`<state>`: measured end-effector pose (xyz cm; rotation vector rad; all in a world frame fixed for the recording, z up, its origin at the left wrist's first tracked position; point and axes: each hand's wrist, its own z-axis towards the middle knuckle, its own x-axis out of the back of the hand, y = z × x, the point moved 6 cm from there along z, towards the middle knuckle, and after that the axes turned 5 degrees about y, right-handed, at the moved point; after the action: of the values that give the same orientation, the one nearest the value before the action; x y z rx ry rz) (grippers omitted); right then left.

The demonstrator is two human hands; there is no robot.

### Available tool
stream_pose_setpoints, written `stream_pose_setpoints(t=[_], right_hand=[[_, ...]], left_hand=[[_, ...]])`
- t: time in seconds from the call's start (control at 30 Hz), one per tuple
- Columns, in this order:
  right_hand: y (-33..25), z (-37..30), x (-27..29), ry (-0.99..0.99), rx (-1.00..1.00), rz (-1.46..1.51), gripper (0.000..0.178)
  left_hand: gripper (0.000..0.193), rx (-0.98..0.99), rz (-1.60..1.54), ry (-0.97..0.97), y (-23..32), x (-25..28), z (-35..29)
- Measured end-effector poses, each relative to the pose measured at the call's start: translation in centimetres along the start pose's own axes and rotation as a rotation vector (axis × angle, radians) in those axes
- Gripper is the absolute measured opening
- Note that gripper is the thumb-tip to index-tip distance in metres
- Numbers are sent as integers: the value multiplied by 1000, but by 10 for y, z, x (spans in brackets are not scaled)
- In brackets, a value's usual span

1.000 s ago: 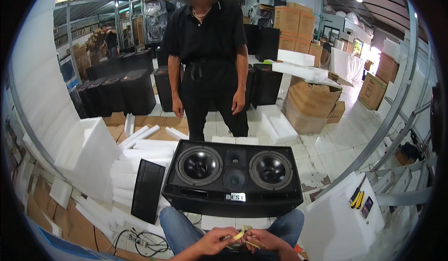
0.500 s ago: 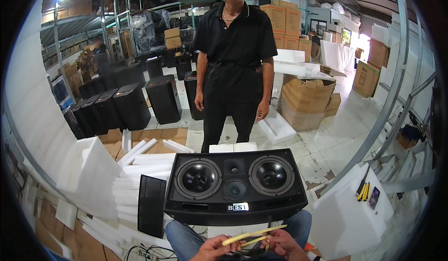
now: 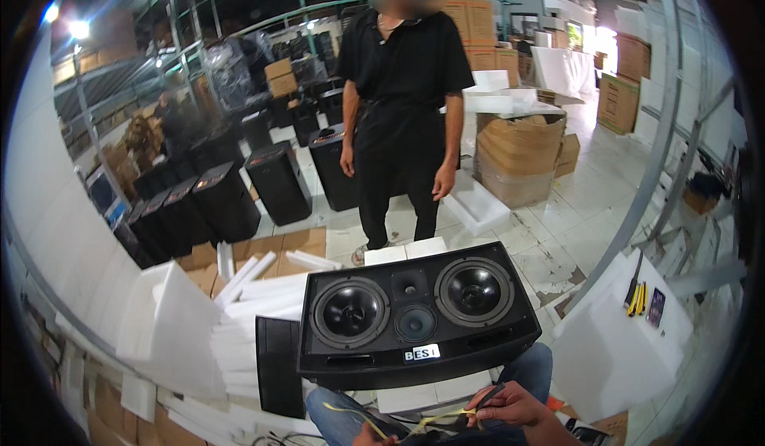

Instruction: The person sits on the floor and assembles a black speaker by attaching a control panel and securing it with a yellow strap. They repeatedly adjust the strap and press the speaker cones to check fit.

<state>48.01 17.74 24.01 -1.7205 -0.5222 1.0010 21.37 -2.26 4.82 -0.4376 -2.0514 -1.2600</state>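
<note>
A long, thin yellow strip [image 3: 437, 419] runs between my hands, low over my lap, with a loose end curling up to the left. My left hand [image 3: 371, 436], partly cut off by the lower edge, is closed on it. The fingers of my right hand [image 3: 514, 404] pinch the strip's other part, along with a dark narrow piece [image 3: 488, 398] whose kind I cannot make out. Just beyond my hands, a black speaker cabinet [image 3: 414, 357] lies face up across my knees' far side, showing two large cones and a smaller one between them.
A black grille panel [image 3: 279, 358] leans left of the cabinet, near white foam strips [image 3: 271, 298]. At right, a white foam block [image 3: 629, 350] bears yellow-and-black cutters [image 3: 636, 296] and a phone [image 3: 656, 306]. A person in black [image 3: 406, 95] stands beyond; black speakers [image 3: 279, 183] line the floor.
The view has tilted and shifted. My right hand has risen and turned, now with a dark piece in it. The hands are farther apart, and the strip hangs looser and more curled.
</note>
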Motion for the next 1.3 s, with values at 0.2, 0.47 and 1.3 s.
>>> stream_pose_setpoints(t=[0.2, 0.47, 1.3], right_hand=[[-12, 2, -14, 113, 96, -692, 21], [-2, 13, -45, 299, 329, -861, 26], [-160, 53, -3, 428, 438, -1332, 60]], left_hand=[[45, -200, -131, 254, 100, 100, 5], [25, -693, -319, 211, 271, 107, -16], [18, -937, -923, 206, 231, 197, 2]])
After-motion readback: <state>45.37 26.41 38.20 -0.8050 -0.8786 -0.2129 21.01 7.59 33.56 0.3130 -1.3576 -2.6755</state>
